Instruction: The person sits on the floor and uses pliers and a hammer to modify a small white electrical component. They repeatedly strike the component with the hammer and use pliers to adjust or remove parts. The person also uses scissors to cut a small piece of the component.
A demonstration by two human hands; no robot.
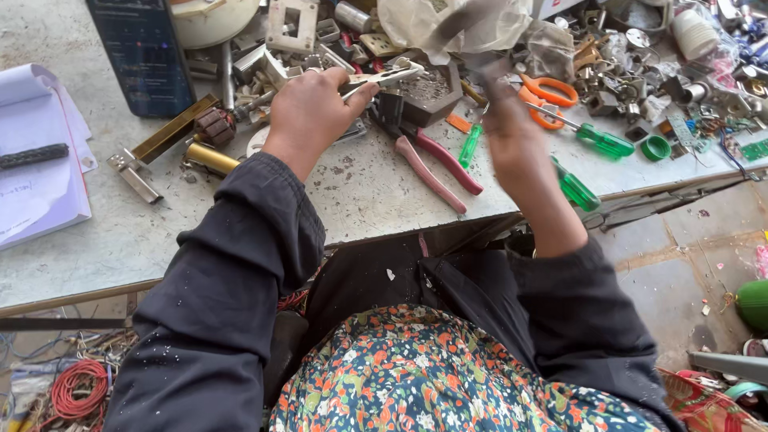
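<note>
Pliers (384, 78), slim and metal-nosed, sit in our left hand (312, 108) near the middle of the counter (368, 188), toward its far side, nose pointing right over a dark metal block (428, 92). Left fingers (356, 94) are curled and pinching the tool's handles. Right hand (512, 132) is motion-blurred, raised above the counter with something grey and blurred at its top; we cannot tell how its fingers are set.

Handling, as we judge it: stiff steel, light for its length, smooth and a bit slippery on bare metal; best taken at the handles, behind the pivot.

Nearby: red-handled pliers (436, 164) just right of the left hand, orange scissors (544, 96), green-handled screwdrivers (600, 142), and a white notepad (36, 160) at the left edge.
</note>
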